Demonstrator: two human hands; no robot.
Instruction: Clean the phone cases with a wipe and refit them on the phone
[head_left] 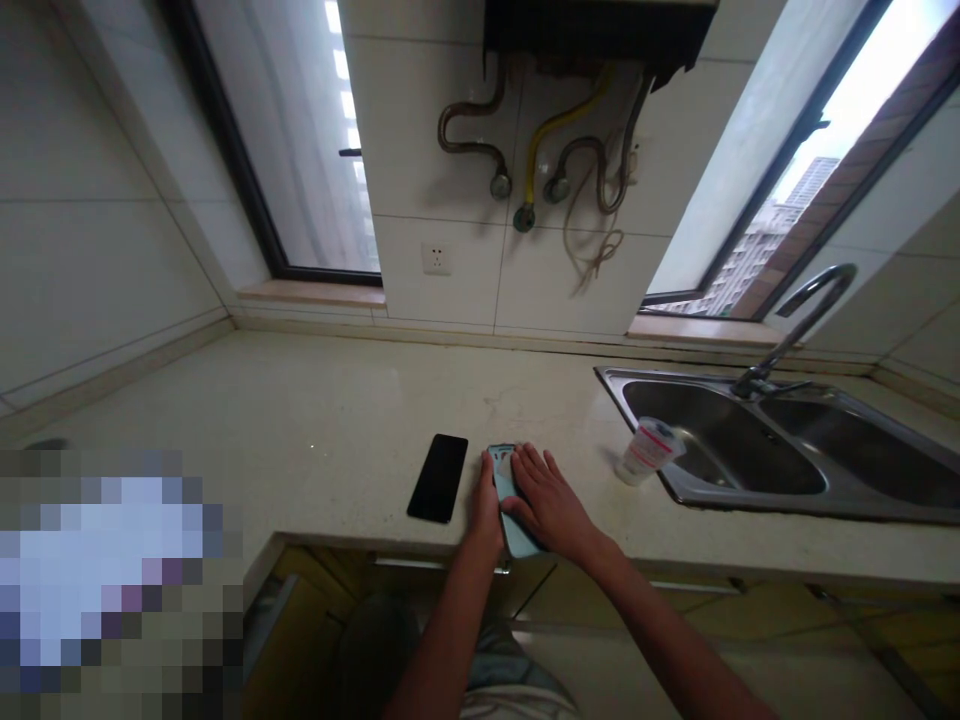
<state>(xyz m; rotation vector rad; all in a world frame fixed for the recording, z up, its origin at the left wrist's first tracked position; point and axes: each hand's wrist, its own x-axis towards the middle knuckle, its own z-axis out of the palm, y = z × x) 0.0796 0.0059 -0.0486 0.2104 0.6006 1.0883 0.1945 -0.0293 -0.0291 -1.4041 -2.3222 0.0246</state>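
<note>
A light blue phone case (523,540) with camera cutouts at its top end lies at the counter's front edge. My left hand (486,505) is closed along the case's left side. Across its right side and upper surface rests my right hand (553,500), fingers stretched out and slightly spread, thumb over the case. Whether a phone sits inside the case is hidden. Just left of my left hand, a black phone (439,478) lies flat with its dark glossy face up.
A clear plastic cup (646,452) with red markings leans at the rim of a double steel sink (679,492) on the right. A curved faucet (806,300) rises behind it. Pale countertop (337,400) runs left. A pixelated patch covers the lower left.
</note>
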